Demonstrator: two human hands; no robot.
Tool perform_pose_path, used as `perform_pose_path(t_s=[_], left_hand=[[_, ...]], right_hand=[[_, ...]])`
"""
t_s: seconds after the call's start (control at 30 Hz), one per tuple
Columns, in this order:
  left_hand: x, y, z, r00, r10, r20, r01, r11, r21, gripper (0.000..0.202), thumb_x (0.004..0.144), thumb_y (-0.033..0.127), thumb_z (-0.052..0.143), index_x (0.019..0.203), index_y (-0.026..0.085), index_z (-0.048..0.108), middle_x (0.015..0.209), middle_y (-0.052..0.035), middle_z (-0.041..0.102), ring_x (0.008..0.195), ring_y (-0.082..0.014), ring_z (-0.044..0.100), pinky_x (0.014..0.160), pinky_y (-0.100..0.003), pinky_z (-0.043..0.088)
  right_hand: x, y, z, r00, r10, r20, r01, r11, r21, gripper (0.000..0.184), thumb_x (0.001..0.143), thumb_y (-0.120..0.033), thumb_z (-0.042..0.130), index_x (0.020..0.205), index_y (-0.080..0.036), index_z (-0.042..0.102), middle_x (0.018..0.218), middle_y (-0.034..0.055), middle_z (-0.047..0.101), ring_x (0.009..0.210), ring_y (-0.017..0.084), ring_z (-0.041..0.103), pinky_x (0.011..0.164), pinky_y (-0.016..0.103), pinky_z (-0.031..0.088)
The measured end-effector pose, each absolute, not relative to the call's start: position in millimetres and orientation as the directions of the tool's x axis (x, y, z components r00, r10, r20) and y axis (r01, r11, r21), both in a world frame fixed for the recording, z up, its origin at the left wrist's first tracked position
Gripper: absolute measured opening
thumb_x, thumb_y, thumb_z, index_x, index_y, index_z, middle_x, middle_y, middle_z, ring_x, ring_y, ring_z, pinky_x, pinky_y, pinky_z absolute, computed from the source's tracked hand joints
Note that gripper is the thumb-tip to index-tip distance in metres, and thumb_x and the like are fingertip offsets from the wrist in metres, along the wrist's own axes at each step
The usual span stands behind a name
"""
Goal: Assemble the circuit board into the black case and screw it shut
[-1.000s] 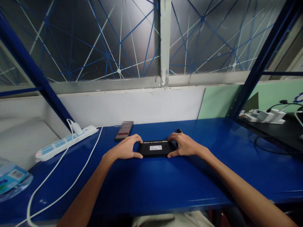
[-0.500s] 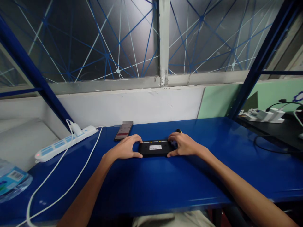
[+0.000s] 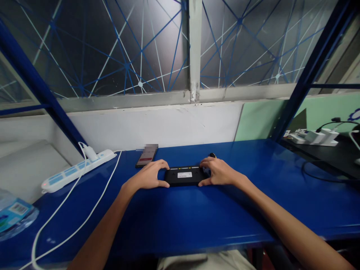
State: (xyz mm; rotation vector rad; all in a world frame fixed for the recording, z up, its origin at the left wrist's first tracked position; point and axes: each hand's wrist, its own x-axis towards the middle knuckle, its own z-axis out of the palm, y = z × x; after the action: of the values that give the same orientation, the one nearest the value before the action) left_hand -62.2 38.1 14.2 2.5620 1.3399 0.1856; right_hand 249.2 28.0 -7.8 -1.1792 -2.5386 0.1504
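A flat black rectangular device [image 3: 184, 180] lies on the blue table with its long side facing me. It has a white printed label in the middle and small yellow and white marks along the far edge. My left hand [image 3: 152, 175] grips its left end, thumb at the near edge and fingers at the far edge. At the right end, my right hand [image 3: 216, 171] holds it the same way. A dark piece with light spots shows under my right palm, partly hidden. Just beyond those fingers, a small black and yellow item [image 3: 213, 155] peeks out.
A phone [image 3: 146, 155] lies behind my left hand. On the left are a white power strip [image 3: 78, 170] with a plugged-in adapter, a loose white cable [image 3: 101, 198] and a plastic bottle [image 3: 17, 213]. Another power strip [image 3: 315, 138] and a black cable are at the right.
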Motion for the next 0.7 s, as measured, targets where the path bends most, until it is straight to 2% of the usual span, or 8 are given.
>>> perform_pose_path(t_s=[0.47,0.7], left_hand=[[-58.2,35.1,19.0,0.572,0.819,0.034,0.779,-0.556,0.289,0.053,0.07,0.051,0.073,0.115,0.027,0.058,0.125,-0.0048,0.06,0.114,-0.0293,0.055,0.094,-0.037,0.042],[-58.7,34.3,16.6,0.595,0.804,0.012,0.759,-0.566,0.321,0.056,0.074,0.051,0.07,0.123,0.029,0.054,0.128,-0.0062,0.054,0.114,-0.0288,0.053,0.095,-0.038,0.041]], right_hand=[[248.2,26.7,-6.3,-0.581,0.771,0.261,0.733,0.635,-0.244,0.055,0.067,-0.059,0.076,0.104,-0.02,0.065,0.098,0.0084,0.069,0.091,0.027,0.062,0.068,0.032,0.045],[247.5,23.9,-5.2,-0.568,0.78,0.262,0.744,0.623,-0.24,0.058,0.067,-0.056,0.077,0.109,-0.018,0.064,0.102,0.0103,0.068,0.093,0.027,0.061,0.07,0.033,0.046]])
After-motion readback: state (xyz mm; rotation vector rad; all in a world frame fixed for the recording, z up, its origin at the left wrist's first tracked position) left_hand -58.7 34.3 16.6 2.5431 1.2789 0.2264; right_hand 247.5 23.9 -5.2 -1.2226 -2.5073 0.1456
